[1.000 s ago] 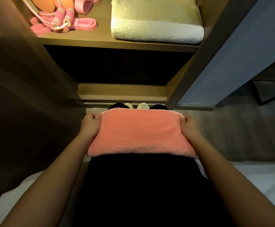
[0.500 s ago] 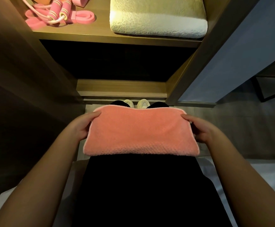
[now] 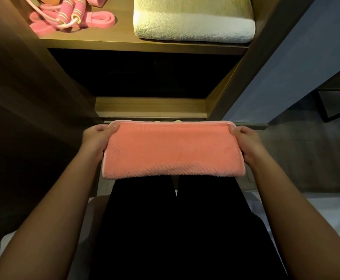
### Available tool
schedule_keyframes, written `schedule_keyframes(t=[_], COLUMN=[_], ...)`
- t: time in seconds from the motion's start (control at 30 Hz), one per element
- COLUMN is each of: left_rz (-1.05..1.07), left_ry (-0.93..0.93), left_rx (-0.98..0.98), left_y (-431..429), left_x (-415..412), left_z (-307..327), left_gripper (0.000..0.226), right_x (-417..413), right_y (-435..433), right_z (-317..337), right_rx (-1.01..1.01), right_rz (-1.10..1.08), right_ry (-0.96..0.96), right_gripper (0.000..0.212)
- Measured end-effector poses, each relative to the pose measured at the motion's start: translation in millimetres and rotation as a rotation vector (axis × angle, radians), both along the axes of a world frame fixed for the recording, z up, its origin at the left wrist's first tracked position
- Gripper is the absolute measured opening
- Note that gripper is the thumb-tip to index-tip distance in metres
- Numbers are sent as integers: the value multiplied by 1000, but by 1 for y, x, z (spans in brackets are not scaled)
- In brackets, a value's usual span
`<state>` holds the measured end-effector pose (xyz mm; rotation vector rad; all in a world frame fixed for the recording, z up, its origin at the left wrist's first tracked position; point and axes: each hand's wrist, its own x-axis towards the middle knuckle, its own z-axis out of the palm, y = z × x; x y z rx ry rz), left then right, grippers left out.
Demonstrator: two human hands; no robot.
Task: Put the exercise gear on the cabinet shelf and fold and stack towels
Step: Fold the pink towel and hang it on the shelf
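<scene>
In the head view, a folded pink towel [image 3: 173, 151] is being held flat above the lap [image 3: 175, 229], in front of the cabinet shelf [image 3: 124, 40], its two ends being gripped by the left hand [image 3: 96, 141] and the right hand [image 3: 248, 144]. On that shelf a cream towel [image 3: 193, 19] is being kept right of a pink skipping rope [image 3: 68, 15]

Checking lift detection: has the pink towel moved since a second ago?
Yes. The pink towel has shifted forward toward the cabinet's bottom rail; its far edge now nearly meets the rail.
</scene>
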<state>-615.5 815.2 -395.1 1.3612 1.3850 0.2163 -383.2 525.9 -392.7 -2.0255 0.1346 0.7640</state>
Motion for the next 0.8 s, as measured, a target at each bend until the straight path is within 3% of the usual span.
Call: schedule_keyframes(t=[0.1, 0.2, 0.27, 0.37, 0.47, 0.53, 0.67, 0.8], left_rz=[36, 6, -34, -121, -218, -232, -358, -219], left_ry=[7, 94, 144, 217, 281, 272, 300, 250], left_rx=[-96, -369, -463, -386, 29, 179, 58, -238], left_y=[-3, -8, -12, -25, -30, -22, -23, -34], left_x=[3, -3, -11, -18, -23, -24, -23, -37], left_z=[3, 9, 8, 3, -1, 3, 9, 11], left_gripper=[34, 36, 36, 39, 30, 29, 30, 33], right_x=[-1, -5, -9, -22, -30, -27, -21, -33], right_y=[0, -10, -18, -18, -14, -15, -26, -42], right_z=[-1, 1, 0, 2, 4, 9, 15, 9], right_rx=[19, -10, -23, -48, -264, -302, -348, -269], right_rz=[4, 22, 48, 42, 183, 243, 331, 241], right_ry=[131, 423, 492, 370, -40, -152, -77, 186], right_gripper=[22, 42, 46, 38, 33, 34, 34, 54])
